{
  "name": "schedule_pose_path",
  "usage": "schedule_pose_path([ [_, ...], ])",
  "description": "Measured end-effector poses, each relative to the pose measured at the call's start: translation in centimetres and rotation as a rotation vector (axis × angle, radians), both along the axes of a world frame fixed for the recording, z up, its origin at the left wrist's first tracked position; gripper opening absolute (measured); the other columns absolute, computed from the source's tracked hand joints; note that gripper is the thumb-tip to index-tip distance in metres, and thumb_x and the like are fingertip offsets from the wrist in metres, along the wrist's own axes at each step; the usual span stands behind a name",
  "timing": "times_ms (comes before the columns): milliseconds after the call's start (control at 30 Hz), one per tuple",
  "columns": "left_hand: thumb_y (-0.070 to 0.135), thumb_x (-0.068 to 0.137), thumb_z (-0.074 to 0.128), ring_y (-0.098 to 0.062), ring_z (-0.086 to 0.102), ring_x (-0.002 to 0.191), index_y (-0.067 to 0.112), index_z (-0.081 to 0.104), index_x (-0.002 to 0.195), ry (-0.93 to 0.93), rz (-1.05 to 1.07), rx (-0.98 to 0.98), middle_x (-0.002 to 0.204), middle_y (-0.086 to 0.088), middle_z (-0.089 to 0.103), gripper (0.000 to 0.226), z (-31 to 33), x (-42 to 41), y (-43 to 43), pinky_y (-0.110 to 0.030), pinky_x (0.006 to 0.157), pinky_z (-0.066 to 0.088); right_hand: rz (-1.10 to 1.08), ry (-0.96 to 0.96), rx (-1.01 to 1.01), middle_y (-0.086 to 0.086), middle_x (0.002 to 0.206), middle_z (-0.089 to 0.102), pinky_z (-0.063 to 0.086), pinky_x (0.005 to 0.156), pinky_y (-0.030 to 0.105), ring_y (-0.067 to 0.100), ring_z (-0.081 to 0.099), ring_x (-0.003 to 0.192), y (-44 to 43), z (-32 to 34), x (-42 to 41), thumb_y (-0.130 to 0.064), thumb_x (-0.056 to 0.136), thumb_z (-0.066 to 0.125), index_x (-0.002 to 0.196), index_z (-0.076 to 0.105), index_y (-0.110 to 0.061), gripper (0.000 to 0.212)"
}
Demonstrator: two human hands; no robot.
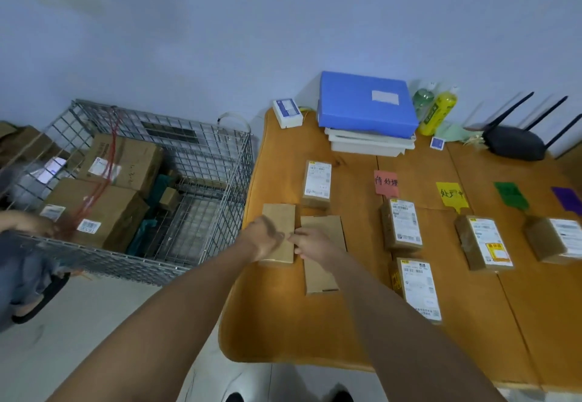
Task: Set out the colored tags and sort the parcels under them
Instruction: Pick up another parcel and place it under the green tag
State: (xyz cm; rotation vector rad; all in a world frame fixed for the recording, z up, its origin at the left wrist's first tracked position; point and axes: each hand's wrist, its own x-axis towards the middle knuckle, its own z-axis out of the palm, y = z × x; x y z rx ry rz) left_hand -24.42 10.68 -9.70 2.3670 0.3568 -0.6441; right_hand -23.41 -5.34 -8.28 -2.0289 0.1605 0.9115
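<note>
Two plain brown parcels lie side by side at the wooden table's (315, 332) left end. The left hand (263, 238) rests curled on the left parcel (280, 222), though blur hides whether it grips. The right hand (310, 242) lies on the right parcel (324, 263), fingers bent. Rightward sit the red tag (386, 183), yellow tag (451, 195), green tag (510, 195) and purple tag (568, 198), with labelled parcels below them.
</note>
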Motion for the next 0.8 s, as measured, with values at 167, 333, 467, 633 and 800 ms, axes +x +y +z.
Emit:
schedule_pose_path([
  [167, 0.051, 0.089, 0.072, -0.029, 0.064, 0.107, 0.011, 0.047, 0.124, -0.188, 0.123, -0.076, 0.120, -0.010, 0.063, 0.059, 8.3, 2.9, 0.5, -0.045, 0.095, 0.056, -0.037, -0.174, 0.078, 0.008, 0.107, 0.074, 0.051, 0.102, 0.048, 0.025, 0.069, 0.104, 0.0, 8.1, 2.8, -0.035, 0.088, 0.061, 0.100, 0.073, -0.020, 0.022],
  [333, 0.059, 0.066, 0.083, -0.028, 0.063, 0.106, 0.009, 0.043, 0.130, -0.347, 0.118, -0.105, 0.120, -0.009, 0.061, 0.091, 18.8, 4.6, 0.6, -0.038, 0.086, 0.057, -0.072, -0.380, 0.180, 0.000, 0.106, 0.071, 0.052, 0.084, 0.029, 0.013, 0.066, 0.093, -0.2, 19.7, 3.8, -0.025, 0.097, 0.058, 0.123, 0.063, -0.019, 0.027],
  [467, 0.047, 0.073, 0.084, -0.022, 0.061, 0.100, 0.011, 0.042, 0.125, -0.433, 0.101, -0.180, 0.115, -0.006, 0.059, 0.075, 26.0, 4.8, 0.3, -0.029, 0.065, 0.048, -0.112, -0.518, 0.259, -0.001, 0.112, 0.073, 0.052, 0.078, 0.028, 0.011, 0.068, 0.091, -2.0, 26.0, 4.3, -0.024, 0.097, 0.059, 0.112, 0.068, -0.025, 0.018],
  [633, 0.043, 0.079, 0.073, -0.025, 0.071, 0.099, 0.011, 0.061, 0.119, -0.407, 0.121, -0.731, 0.114, -0.010, 0.072, 0.053, 30.8, 4.6, 0.0, -0.049, 0.095, 0.060, -0.358, -0.652, 0.410, 0.003, 0.116, 0.071, 0.055, 0.081, 0.031, 0.014, 0.068, 0.094, -5.8, 30.0, 4.0, -0.023, 0.098, 0.058, 0.106, 0.068, -0.023, 0.012],
  [800, 0.029, 0.091, 0.064, -0.030, 0.068, 0.096, 0.008, 0.065, 0.105, -0.291, 0.056, -1.167, 0.107, -0.018, 0.066, 0.025, 32.8, 3.9, -2.0, -0.050, 0.098, 0.055, -0.296, -0.460, 0.548, 0.000, 0.131, 0.063, 0.051, 0.105, 0.045, 0.018, 0.062, 0.120, -8.2, 30.6, 3.8, -0.051, 0.092, 0.065, 0.129, 0.060, -0.024, 0.046],
])
